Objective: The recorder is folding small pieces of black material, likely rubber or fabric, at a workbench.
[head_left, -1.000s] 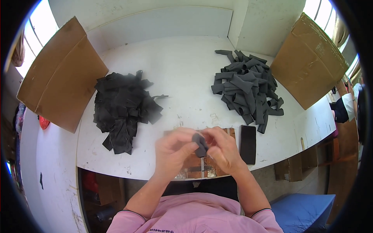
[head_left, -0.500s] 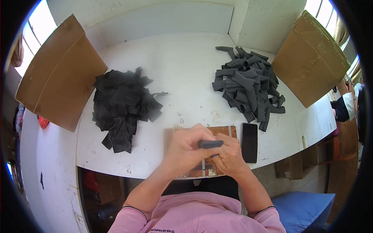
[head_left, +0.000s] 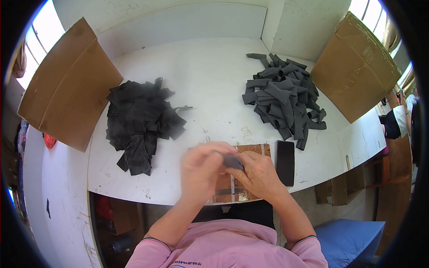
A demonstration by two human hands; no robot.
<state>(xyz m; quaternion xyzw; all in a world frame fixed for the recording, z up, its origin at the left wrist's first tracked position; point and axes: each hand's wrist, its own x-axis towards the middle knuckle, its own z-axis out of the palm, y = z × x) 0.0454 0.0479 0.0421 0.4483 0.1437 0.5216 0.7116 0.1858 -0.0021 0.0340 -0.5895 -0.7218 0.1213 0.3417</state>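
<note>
A short dark grey fabric tube [head_left: 233, 161] is held between my two hands above a brown board [head_left: 254, 148] at the table's front edge. My right hand [head_left: 259, 175] pinches the tube's right end between thumb and fingers. Curled around its left end is my left hand [head_left: 201, 172], blurred by motion, its fingertips partly hidden. To the left lies a pile of flat, black fabric pieces [head_left: 138, 114]. Farther right is a heap of dark grey rolled fabric tubes [head_left: 286, 91], much like the one in my hands.
A black phone [head_left: 285, 163] lies just right of the board. Cardboard panels stand at the left [head_left: 67, 85] and right [head_left: 357, 67] of the white table [head_left: 210, 89]. A blue container [head_left: 351, 241] is below at the right. Another person's arm [head_left: 404, 107] shows at the far right.
My left hand has turned and shifted slightly left, and the fabric tube has moved up and left, tilting down to the right. The right hand now shows its back more. Both piles look the same.
</note>
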